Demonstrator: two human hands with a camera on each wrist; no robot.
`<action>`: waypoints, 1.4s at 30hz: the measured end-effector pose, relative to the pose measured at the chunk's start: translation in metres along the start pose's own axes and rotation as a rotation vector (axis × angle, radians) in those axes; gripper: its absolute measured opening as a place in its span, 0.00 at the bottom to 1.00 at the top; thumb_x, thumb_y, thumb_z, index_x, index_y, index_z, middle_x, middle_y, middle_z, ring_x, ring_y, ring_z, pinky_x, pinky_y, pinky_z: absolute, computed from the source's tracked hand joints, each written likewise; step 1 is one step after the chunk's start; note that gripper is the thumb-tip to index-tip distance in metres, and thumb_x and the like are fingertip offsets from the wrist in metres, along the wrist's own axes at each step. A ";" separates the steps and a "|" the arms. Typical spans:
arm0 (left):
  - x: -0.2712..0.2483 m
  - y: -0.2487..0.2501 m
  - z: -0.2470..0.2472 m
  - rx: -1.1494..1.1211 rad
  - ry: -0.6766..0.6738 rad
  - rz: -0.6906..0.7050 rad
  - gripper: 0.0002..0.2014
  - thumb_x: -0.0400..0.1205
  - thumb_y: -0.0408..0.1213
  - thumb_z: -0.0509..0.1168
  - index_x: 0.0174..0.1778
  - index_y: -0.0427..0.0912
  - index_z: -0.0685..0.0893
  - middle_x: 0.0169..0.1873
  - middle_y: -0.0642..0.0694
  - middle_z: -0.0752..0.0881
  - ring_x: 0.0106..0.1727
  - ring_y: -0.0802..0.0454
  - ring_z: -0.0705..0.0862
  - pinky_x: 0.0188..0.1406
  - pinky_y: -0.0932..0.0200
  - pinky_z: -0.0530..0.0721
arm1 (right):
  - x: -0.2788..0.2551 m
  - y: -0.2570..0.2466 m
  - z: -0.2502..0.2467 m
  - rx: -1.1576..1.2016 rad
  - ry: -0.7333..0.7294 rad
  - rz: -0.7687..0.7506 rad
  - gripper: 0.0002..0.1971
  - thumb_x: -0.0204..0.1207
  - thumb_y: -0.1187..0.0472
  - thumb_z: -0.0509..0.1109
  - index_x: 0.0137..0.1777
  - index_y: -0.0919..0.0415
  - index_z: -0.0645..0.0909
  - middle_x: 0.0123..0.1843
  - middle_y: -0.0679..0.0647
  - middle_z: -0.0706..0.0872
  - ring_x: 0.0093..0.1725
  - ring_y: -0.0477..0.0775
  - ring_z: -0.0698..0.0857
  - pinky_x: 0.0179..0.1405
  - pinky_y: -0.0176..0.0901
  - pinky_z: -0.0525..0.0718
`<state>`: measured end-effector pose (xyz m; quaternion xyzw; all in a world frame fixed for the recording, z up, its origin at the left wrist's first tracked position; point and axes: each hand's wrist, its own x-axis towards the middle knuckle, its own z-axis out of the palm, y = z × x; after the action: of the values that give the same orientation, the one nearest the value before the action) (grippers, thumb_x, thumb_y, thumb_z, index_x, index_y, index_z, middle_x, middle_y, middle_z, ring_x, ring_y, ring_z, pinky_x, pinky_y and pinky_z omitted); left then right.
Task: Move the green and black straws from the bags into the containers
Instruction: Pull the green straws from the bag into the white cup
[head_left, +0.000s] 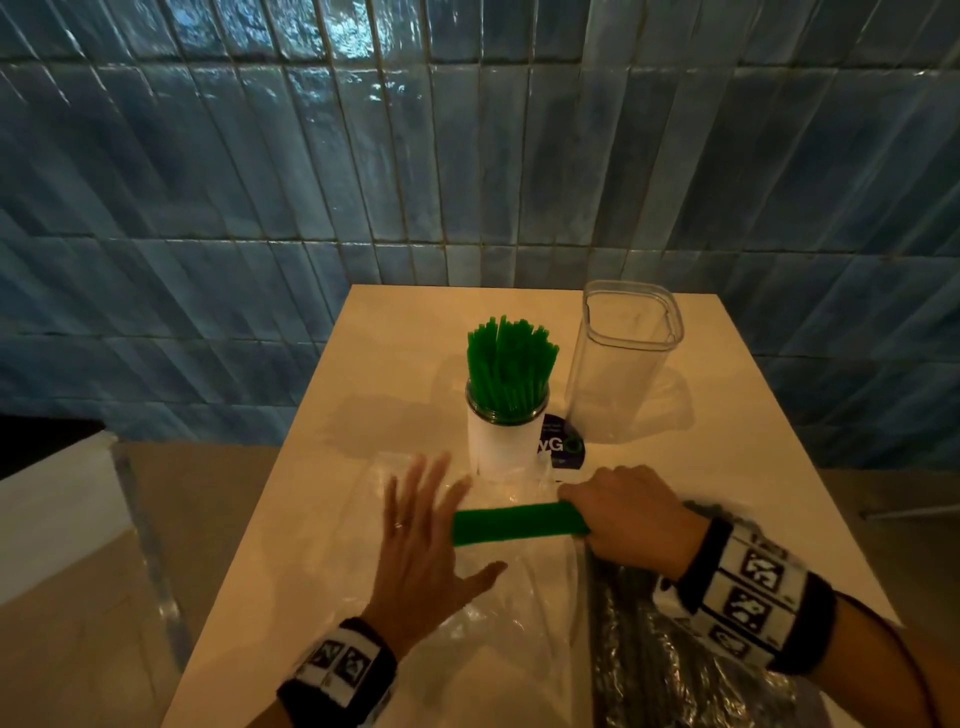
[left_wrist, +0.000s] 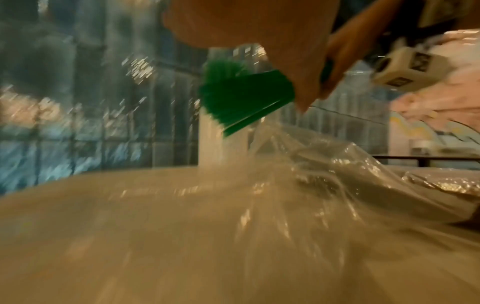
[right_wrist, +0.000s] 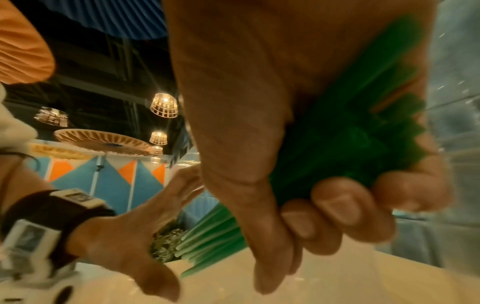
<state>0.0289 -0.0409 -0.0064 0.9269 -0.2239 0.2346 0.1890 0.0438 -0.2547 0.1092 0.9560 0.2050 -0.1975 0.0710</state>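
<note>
1. Right hand (head_left: 631, 512): grip closed round one end of a bundle of green straws (head_left: 519, 522), held level above the surface (head_left: 753, 415); free end pointing to 9 o'clock.
2. Left hand (head_left: 423, 545): fingers straight and spread, holding nothing, just beside the bundle's free end over the clear bag (head_left: 519, 597); contact with the bag not determinable.
3. Round container (head_left: 506, 436): at 12 o'clock of the bundle, already crowded with upright green straws.
4. Square clear container (head_left: 626, 364): at 1 o'clock, apparently without straws.
5. Bag of black straws (head_left: 670, 670): at 5 o'clock, beneath the right wrist, contents still inside.
6. Risk, slippage: held at one end only; outer straws likely to slide out on tilting upright.
7. Risk, crowding: little room left in the round container; straw tips may catch on the rim or on standing straws, and a push could tip it.
8. Risk, drag: loose film beneath the bundle may snag and shift.
9. Head view only: both containers, both bags, overall layout.
10. Right wrist view only: fingertips (right_wrist: 337, 203) and thumb wrapped under the bundle; straw ends fanning unevenly.
11. Left wrist view only: low side angle, blurred, showing the bundle clear of the crumpled film.
</note>
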 end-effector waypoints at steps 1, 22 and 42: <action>0.006 0.004 0.000 0.030 -0.045 0.051 0.39 0.66 0.61 0.71 0.68 0.45 0.70 0.69 0.40 0.76 0.73 0.43 0.72 0.78 0.36 0.57 | 0.002 -0.010 -0.001 0.007 0.010 -0.038 0.14 0.81 0.55 0.61 0.65 0.54 0.73 0.59 0.57 0.81 0.58 0.59 0.81 0.51 0.45 0.71; 0.047 0.054 0.002 -0.847 -0.003 -0.520 0.13 0.70 0.44 0.71 0.20 0.53 0.80 0.17 0.56 0.80 0.19 0.60 0.75 0.22 0.63 0.75 | -0.004 -0.022 -0.021 1.563 0.561 -0.174 0.51 0.46 0.39 0.83 0.71 0.35 0.62 0.65 0.40 0.83 0.67 0.37 0.78 0.62 0.33 0.79; 0.070 0.018 -0.003 -1.608 -0.395 -1.119 0.43 0.77 0.70 0.37 0.56 0.38 0.84 0.58 0.34 0.86 0.64 0.37 0.81 0.73 0.41 0.67 | 0.005 -0.038 -0.043 1.849 0.887 -0.341 0.17 0.64 0.34 0.72 0.26 0.44 0.77 0.20 0.42 0.74 0.21 0.41 0.75 0.31 0.36 0.81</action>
<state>0.0743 -0.0768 0.0370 0.5178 0.1254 -0.2676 0.8028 0.0472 -0.2093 0.1441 0.5823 0.1139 0.0844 -0.8005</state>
